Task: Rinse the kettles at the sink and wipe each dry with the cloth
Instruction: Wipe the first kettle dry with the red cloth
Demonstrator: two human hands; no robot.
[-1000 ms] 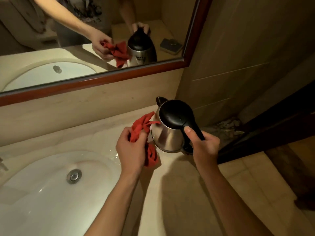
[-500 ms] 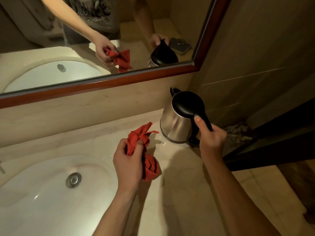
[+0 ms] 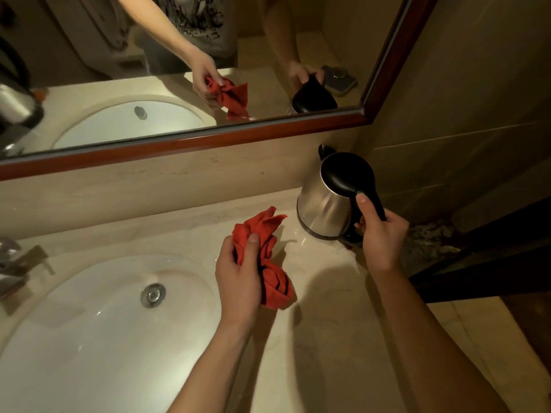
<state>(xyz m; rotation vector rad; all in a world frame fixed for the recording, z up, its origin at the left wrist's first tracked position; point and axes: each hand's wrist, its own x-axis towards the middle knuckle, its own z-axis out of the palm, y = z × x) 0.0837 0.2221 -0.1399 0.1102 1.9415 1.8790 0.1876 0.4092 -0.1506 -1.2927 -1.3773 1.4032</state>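
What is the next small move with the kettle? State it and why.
Probably let go of the handle: the right hand grips the kettle, which seems to stand on the counter, apart from the red cloth bunched in the left hand.

Mirrored shirt [image 3: 196,19] print is too blurred to read.

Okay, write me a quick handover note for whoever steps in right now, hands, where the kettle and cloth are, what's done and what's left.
Left hand: grips the bunched red cloth above the counter, clear of the kettle.
Right hand: holds the kettle by its black handle; the kettle sits at the counter's far right corner, lid closed.
Sink: to the left, no water running that I can see.
Done: this kettle looks set down; whether it is fully dry cannot be told.
Left: the mirror shows what may be a second kettle at far left; rinse and wipe it if so.
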